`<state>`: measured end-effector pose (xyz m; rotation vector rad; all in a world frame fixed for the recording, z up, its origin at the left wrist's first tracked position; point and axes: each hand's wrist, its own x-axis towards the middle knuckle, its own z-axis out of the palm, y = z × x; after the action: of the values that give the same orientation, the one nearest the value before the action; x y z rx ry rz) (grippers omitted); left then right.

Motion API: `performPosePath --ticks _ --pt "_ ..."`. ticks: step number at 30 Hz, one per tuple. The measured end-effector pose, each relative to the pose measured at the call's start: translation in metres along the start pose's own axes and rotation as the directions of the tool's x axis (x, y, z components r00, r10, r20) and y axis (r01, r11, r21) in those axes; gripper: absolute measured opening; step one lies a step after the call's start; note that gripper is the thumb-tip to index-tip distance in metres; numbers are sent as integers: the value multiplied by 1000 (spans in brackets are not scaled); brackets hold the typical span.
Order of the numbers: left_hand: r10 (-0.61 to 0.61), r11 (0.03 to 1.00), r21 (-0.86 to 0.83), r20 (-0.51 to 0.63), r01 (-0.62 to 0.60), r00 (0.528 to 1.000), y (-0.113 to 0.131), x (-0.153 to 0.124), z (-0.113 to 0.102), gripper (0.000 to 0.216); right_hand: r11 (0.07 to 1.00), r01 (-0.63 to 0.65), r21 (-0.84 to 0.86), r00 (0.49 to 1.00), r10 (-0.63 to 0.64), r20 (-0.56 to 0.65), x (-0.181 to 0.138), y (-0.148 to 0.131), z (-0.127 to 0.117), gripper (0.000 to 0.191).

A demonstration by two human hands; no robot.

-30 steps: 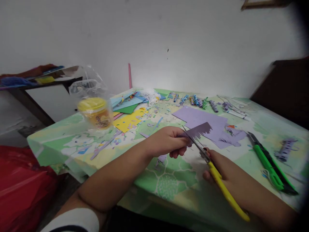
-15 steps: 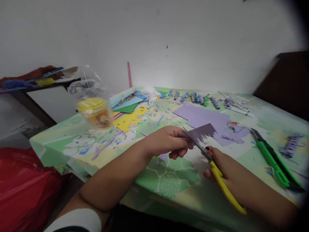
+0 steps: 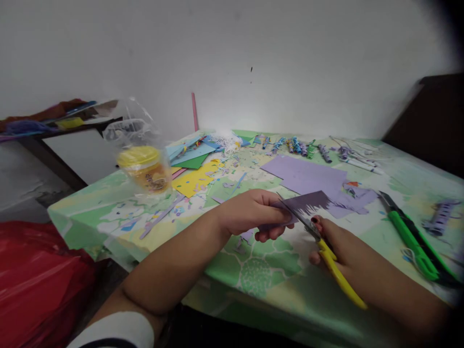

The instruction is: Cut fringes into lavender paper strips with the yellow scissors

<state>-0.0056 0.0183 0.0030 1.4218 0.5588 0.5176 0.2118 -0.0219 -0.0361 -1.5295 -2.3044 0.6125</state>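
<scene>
A purple strip (image 3: 312, 199) is held above the near part of the surface (image 3: 290, 275), pinched between the thumb and fingers of the left hand (image 3: 266, 215). From that grip its long axis is pointed rightward and slightly away, with the fringed edge turned toward the right hand (image 3: 337, 241). The handles of the scissors (image 3: 340, 276) are enclosed by the right hand's grip, and the blades are slanted up and leftward across the strip, just beside the left fingertips. The uncut-looking part is thus covered by the left hand, the nearer of the two, while the fringe is left free beyond the blades. How far the blades are parted cannot be told.

Compared with the earlier frames, the strip's free end is seen farther right and lower, and the ends of the scissors' handles are raised. The purple sheet (image 3: 304, 172) and green cutter (image 3: 411, 241) are left lying beyond and to the right.
</scene>
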Motion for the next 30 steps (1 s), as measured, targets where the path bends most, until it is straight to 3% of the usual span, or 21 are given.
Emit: performPosePath --ticks 7,12,20,30 --pt "93 995 42 -205 -86 974 1 1 5 13 999 -5 53 1000 5 1 -1 0 -6 31" --pt "149 955 292 -299 -58 943 3 1 10 17 998 -26 66 999 28 -29 -2 0 -7 35" --pt "169 900 437 -318 -14 933 1 -2 15 18 997 -50 63 998 53 -46 -2 -2 -6 34" --pt "157 893 450 -287 -12 945 4 -4 17 20 995 -38 89 999 38 -2 -3 -2 -4 35"
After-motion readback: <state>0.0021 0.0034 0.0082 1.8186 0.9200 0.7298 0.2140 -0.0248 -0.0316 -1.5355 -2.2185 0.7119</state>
